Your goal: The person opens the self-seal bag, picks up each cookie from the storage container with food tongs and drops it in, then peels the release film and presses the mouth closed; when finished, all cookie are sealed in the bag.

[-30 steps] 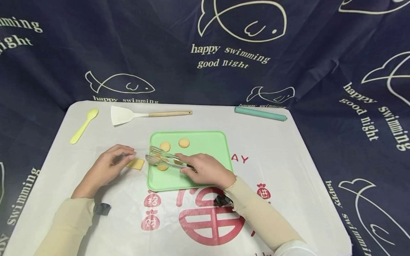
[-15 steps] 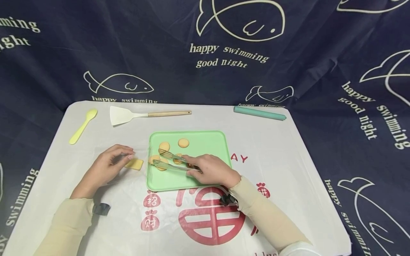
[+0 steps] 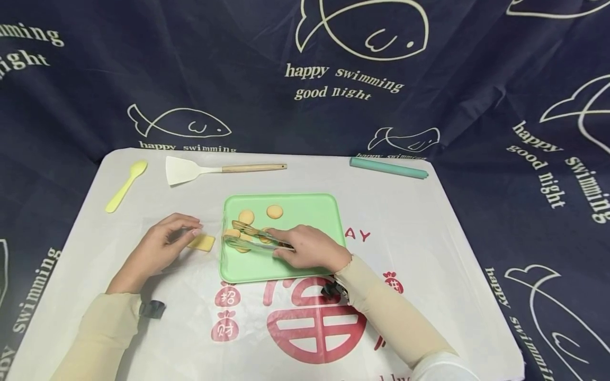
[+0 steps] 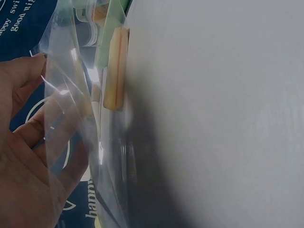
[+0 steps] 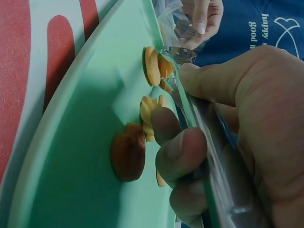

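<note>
My left hand (image 3: 164,243) pinches the edge of a clear plastic bag (image 4: 71,61) left of the green tray (image 3: 281,270). A flat rectangular biscuit (image 3: 204,243) lies in or beneath the bag; which, I cannot tell. Over the tray, my right hand (image 3: 310,247) grips metal tongs (image 3: 267,245), their ends spread around round cookies near the tray's left side. One cookie (image 3: 232,233) sits between the tong ends; whether they touch it is unclear. A round cookie (image 3: 246,217) and another cookie (image 3: 274,211) lie beyond. In the right wrist view, a dark brown cookie (image 5: 128,154) rests below my fingers.
A white spatula (image 3: 183,172) with a wooden handle lies along the back of the table (image 3: 181,344). Left of it is a yellow spoon (image 3: 126,185). A teal rod-shaped item (image 3: 388,168) lies back right. A dark fish-print curtain (image 3: 267,121) hangs behind.
The tongs first drew right, away from the bag, then shifted slightly back left, over the cookies on the tray's left. My left hand stays in place at the bag.
</note>
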Tool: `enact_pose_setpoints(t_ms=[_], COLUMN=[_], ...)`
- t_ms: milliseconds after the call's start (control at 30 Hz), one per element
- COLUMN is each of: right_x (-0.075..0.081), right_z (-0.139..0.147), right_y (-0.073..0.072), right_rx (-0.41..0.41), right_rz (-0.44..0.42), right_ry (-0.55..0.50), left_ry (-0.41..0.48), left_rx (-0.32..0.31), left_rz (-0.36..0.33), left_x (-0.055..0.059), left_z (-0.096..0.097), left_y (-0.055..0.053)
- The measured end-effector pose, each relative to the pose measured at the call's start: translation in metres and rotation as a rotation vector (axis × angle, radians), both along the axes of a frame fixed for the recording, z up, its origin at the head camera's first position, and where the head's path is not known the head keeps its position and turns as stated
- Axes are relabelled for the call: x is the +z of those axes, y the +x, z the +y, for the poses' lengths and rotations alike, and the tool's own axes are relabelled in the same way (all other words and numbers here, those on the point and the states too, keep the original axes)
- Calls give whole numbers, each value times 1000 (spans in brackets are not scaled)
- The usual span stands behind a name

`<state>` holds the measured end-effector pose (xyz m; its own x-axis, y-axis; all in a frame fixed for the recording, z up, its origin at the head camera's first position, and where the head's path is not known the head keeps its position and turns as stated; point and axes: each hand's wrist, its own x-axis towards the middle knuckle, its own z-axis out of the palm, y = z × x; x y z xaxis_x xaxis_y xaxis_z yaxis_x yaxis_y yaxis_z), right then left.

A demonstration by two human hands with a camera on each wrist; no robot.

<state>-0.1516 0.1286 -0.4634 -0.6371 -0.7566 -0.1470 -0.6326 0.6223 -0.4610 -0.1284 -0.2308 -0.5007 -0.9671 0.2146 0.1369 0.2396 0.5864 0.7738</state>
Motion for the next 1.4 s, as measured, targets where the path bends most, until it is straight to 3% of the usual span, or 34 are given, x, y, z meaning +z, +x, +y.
enact_pose_setpoints(t_ms=[533, 700, 1167, 1400], right_x=[7, 7, 10, 11], right_z=[13, 3, -38, -62], right_y=[8, 7, -11, -20], right_rx=[-10, 31, 122, 164], right_rz=[65, 65, 29, 37], right_ry=[-67, -83, 3, 29], left_ry=[13, 15, 7, 13], left_rx=[-15, -19, 2, -10], left_rz=[22, 20, -23, 18], left_x=[4, 5, 6, 7], left_z=[1, 0, 0, -1], left_y=[2, 3, 0, -1])
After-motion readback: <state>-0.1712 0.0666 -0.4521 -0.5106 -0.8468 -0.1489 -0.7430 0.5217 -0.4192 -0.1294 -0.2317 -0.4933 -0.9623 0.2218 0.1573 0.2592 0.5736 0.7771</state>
